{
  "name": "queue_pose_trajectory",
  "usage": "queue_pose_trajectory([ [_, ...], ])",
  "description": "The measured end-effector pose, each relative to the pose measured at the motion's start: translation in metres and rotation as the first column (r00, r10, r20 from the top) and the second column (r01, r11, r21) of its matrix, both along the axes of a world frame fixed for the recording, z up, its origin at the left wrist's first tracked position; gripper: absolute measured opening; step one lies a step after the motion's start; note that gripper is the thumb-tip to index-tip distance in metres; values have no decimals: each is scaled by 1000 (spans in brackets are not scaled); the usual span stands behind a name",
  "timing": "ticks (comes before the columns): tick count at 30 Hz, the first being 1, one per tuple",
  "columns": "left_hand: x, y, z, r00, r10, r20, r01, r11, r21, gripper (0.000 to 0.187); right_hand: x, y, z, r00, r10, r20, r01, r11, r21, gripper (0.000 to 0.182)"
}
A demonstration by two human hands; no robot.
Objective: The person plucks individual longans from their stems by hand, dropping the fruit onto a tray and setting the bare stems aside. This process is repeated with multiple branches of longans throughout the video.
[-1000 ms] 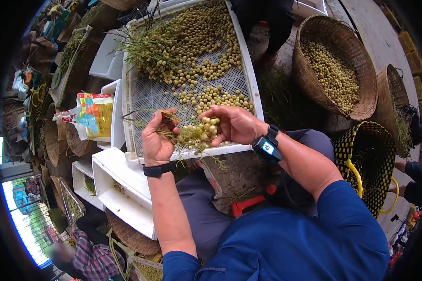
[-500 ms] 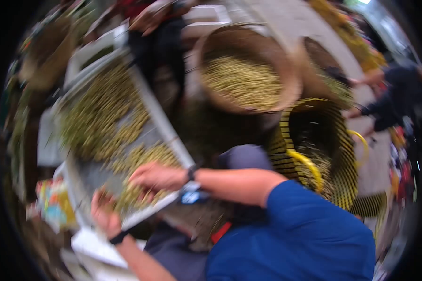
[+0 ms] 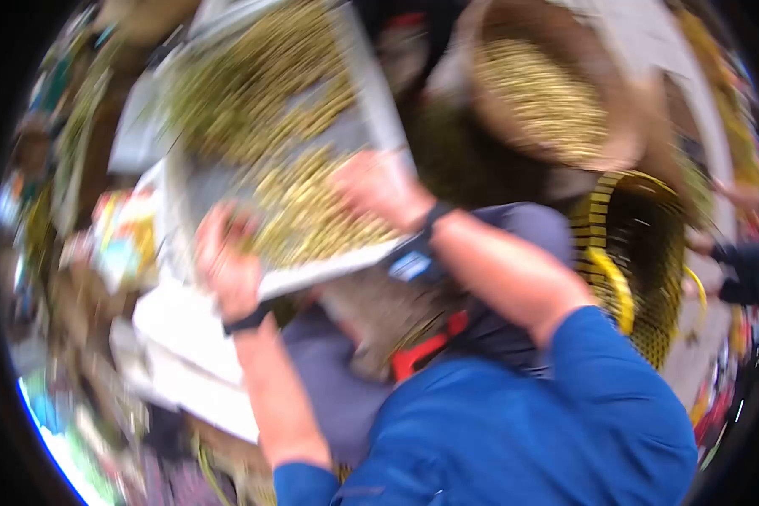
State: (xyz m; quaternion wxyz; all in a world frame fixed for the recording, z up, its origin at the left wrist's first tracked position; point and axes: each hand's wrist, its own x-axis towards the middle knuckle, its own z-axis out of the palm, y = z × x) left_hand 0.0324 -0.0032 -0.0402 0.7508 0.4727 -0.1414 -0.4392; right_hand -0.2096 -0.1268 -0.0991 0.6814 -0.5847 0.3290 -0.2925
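Observation:
A shallow white tray holds a heap of small oblong yellow-green pods, with grassy green stalks mixed in at its far left. Over its near left corner is my left hand, fingers bent inward beside the pods. My right hand is low over the pods near the right wall, its fingers pointing down and left. Motion smears both hands, so what they hold, if anything, cannot be made out. Dark bands circle both wrists.
A large round brown basket of the same pods stands at upper right. Near my right knee is a yellow-and-black mesh basket with yellow handles. White boxes lie below the tray. Another person's arm shows at far right.
My view has swung, so the tray and baskets sit higher and farther right. My right hand has moved away from the left, toward the tray's right wall.

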Motion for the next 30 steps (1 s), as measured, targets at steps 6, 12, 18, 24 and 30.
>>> queue_pose_trajectory([
  [6, 44, 18, 44, 994, 60, 96, -61, 998, 7, 20, -1, 11, 70, 995, 97, -34, -77, 924, 375, 15],
  [12, 76, 31, 50, 974, 186, 130, -191, 981, 26, 19, 60, 67, 83, 885, 466, 10, -445, 838, 314, 16],
  [18, 77, 37, 48, 979, 192, 64, -194, 981, 17, 19, 97, 113, 64, 944, 289, -156, -328, 807, -491, 22],
  [24, 69, 29, 46, 998, 56, 1, -56, 997, 51, 17, 55, 53, 101, 999, -39, -22, 24, 888, -460, 10],
  [30, 42, 13, 10, 986, -156, -58, 165, 962, 219, 22, 52, 43, 52, 984, 166, -67, -179, 896, -406, 62],
])
